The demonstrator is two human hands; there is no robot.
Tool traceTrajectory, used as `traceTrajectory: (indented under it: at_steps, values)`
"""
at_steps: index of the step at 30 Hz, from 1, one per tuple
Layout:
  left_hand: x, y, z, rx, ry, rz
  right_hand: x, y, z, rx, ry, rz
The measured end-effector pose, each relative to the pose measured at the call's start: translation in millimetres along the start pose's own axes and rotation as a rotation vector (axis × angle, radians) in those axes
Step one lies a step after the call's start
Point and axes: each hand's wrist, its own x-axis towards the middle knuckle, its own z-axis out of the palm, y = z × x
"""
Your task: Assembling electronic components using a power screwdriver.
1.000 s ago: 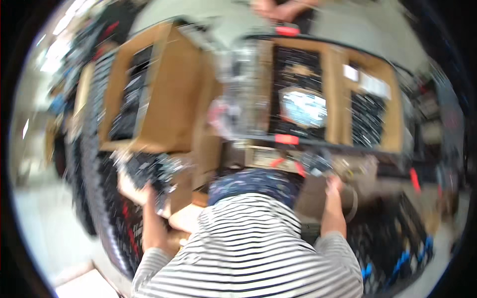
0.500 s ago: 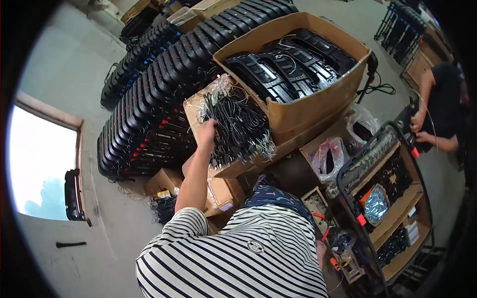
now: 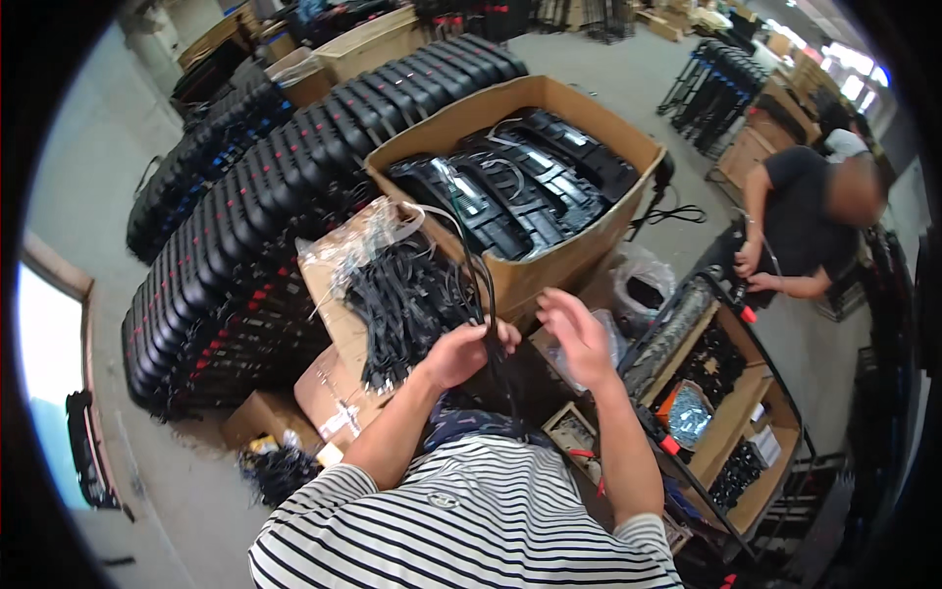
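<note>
The left hand (image 3: 459,353) is closed around a thin black strap (image 3: 479,285) that rises in a loop above the fist, just beside a heap of black straps (image 3: 407,304) lying on flattened cardboard (image 3: 334,324). The right hand (image 3: 579,339) hovers close by, fingers spread, holding nothing. Behind both stands a large carton (image 3: 549,260) of black parts.

At the centre of the frame the left hand (image 3: 459,353) grips a thin black strap (image 3: 478,280) that arcs up toward a pile of black straps (image 3: 402,304) lying on a cardboard sheet (image 3: 329,304). The right hand (image 3: 577,336) hangs spread-fingered just beside it. Above them sits a large cardboard box (image 3: 549,260) filled with black parts. Rows of stacked black cases (image 3: 235,236) fill the left. At the right edge another person (image 3: 805,221) bends over a wheeled cart (image 3: 731,412).
</note>
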Motion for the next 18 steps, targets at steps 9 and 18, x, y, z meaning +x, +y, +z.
traceTrajectory:
  at_steps: [9, 18]
  values:
    - [79, -4, 26, 0.734, -0.358, -0.378, 38, -76, 22, -1.070, 0.049, -0.752]
    - [75, -79, 73, 1.576, -0.891, -0.132, -89, -21, -98, 0.379, 0.792, 0.184]
